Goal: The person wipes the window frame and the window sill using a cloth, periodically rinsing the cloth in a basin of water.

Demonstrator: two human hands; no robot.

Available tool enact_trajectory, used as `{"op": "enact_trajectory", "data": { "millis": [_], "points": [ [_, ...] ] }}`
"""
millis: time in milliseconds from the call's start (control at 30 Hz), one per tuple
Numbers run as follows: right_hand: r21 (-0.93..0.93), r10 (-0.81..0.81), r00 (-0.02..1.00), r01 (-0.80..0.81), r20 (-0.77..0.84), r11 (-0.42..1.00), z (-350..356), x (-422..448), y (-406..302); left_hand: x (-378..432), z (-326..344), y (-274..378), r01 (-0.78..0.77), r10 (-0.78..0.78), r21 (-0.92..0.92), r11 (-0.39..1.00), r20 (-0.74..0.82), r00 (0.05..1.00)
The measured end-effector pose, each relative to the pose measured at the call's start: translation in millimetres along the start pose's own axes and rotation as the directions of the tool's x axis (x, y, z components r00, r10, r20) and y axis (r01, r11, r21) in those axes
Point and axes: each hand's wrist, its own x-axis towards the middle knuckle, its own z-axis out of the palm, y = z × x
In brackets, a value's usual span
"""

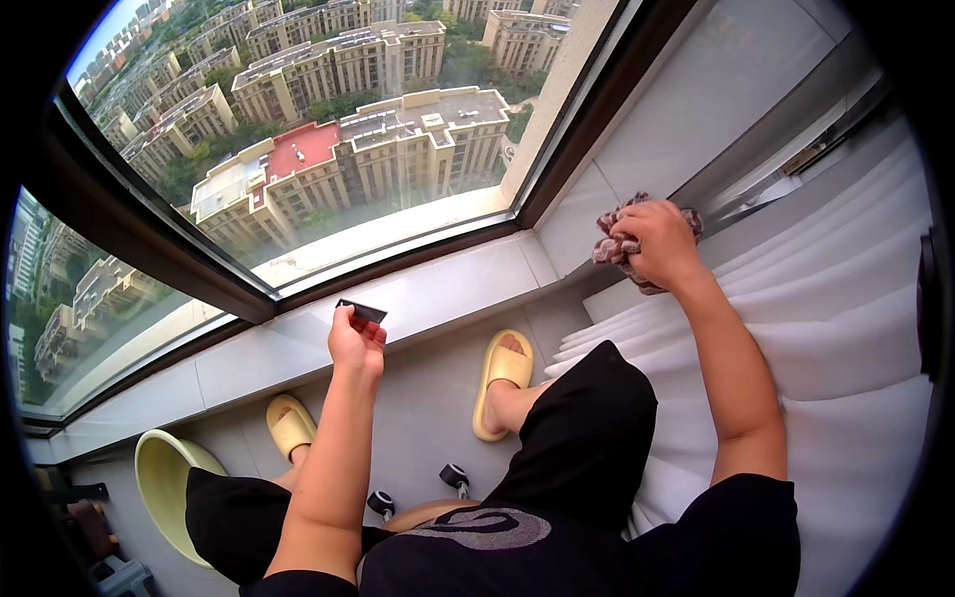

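My left hand (357,345) grips a small flat black rectangular piece (365,311), held above the white tiled window ledge (448,287). What exactly the piece is, I cannot tell. Over on the right, my right hand (660,239) clutches a crumpled brown-and-white patterned cloth (621,250). The cloth is close to the tiled wall (589,213) beside the window; whether it touches the wall is unclear. Just past my left hand stands the dark window frame (403,261) with its large glass pane (358,186).
A pale yellow-green bucket (168,485) stands by my left leg. White curtains (813,358) hang along the right side. Beneath me is a seat with caster wheels (453,474). My feet in yellow slippers (507,366) rest on grey floor tiles (425,395). Several items sit at the lower left.
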Motion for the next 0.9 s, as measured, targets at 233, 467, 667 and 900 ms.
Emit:
{"op": "enact_trajectory", "data": {
  "millis": [233,467,667,900],
  "points": [
    [-0.368,-0.108,0.849,-0.106,-0.517,0.924,-51,43,14,-39,11,23,-0.082,0.081,0.030,0.996,0.030,0.996],
    [-0.403,0.020,1.000,-0.014,0.010,0.915,69,21,3,-83,-15,76,-0.224,0.223,-0.003,0.975,0.038,0.974],
    [-0.309,-0.203,0.953,0.267,0.224,0.913,154,-32,42,-137,-59,122,-0.323,0.316,-0.112,0.940,-0.073,0.946],
    [-0.287,0.257,0.846,-0.130,0.468,0.949,106,-28,-11,-175,-136,174,-0.384,0.360,-0.346,0.856,-0.133,0.923]
  ]
}}
